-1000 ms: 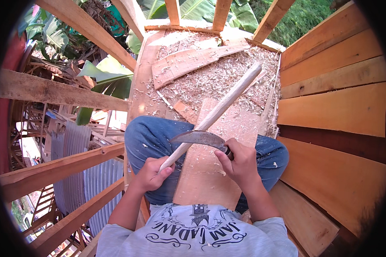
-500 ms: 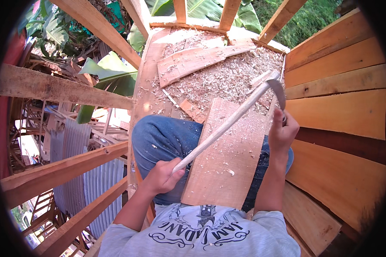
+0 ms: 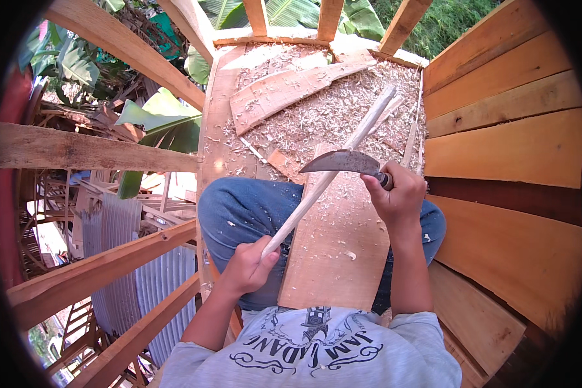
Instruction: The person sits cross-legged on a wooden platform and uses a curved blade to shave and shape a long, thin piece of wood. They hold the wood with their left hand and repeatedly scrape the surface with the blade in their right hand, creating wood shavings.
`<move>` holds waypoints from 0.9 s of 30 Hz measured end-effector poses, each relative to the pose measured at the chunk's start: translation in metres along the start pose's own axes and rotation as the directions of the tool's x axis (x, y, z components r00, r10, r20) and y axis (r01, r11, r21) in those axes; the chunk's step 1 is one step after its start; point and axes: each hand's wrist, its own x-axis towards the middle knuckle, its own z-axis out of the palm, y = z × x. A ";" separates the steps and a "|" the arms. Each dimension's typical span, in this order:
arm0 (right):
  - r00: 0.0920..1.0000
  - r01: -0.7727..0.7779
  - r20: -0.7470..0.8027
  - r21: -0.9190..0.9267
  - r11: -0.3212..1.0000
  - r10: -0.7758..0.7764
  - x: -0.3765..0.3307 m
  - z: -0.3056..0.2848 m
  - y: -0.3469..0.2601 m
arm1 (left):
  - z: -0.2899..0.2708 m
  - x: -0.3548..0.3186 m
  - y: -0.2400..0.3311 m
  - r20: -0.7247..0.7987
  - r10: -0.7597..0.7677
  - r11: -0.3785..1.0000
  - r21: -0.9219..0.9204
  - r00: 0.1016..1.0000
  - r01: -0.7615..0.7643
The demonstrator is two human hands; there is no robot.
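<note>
left hand: your left hand (image 3: 247, 266) is wrapping tight around the near end of the wooden stick (image 3: 333, 178), fingers closed on it, down by your left thigh.
right hand: your right hand (image 3: 398, 194) is clenching the handle of the curved knife (image 3: 343, 161); the handle is mostly hidden in the fist.
stick position: it is running diagonally from your left fist up and away to the right, crossing over the board (image 3: 333, 258) on your lap, far tip lying out over the shavings (image 3: 317, 119).
blade position: the knife is lying across the stick about midway, point aiming left. Cannot tell if the edge is actually biting the wood.
stick handling: looks light, stiff and slender, pale fresh-cut surface. Probably dry, so not slippery, but thin enough to flex or twist under blade load.
where to hold: you are gripping the near end; judging by the length, a hold closer to the blade would cut flex, but keep fingers behind the edge.
knife handling: rigid metal, sharp edge; hold only by the handle.
risk: the blade could skip off the round stick toward your left hand or your knee in blue jeans (image 3: 239, 207).
surroundings: loose plank (image 3: 284, 90) lying farther out on the shavings, wooden wall (image 3: 498, 136) on your right.
</note>
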 end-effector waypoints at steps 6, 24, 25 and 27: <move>0.995 0.060 -0.071 -0.066 0.996 -0.064 0.008 0.001 0.009 | 0.000 0.002 0.001 -0.012 0.040 0.999 0.001 0.999 -0.040; 0.998 -0.040 0.051 0.050 0.998 0.037 0.008 0.003 0.004 | -0.001 0.004 0.003 0.022 -0.050 0.998 -0.033 0.999 0.050; 0.997 -0.063 0.058 0.156 0.986 0.055 -0.002 0.011 -0.004 | -0.001 0.005 0.003 0.028 -0.056 0.998 -0.026 0.998 0.057; 0.976 0.155 0.127 0.146 0.977 -0.174 -0.013 0.008 -0.021 | -0.001 0.001 0.003 -0.002 -0.037 0.999 -0.031 0.999 0.037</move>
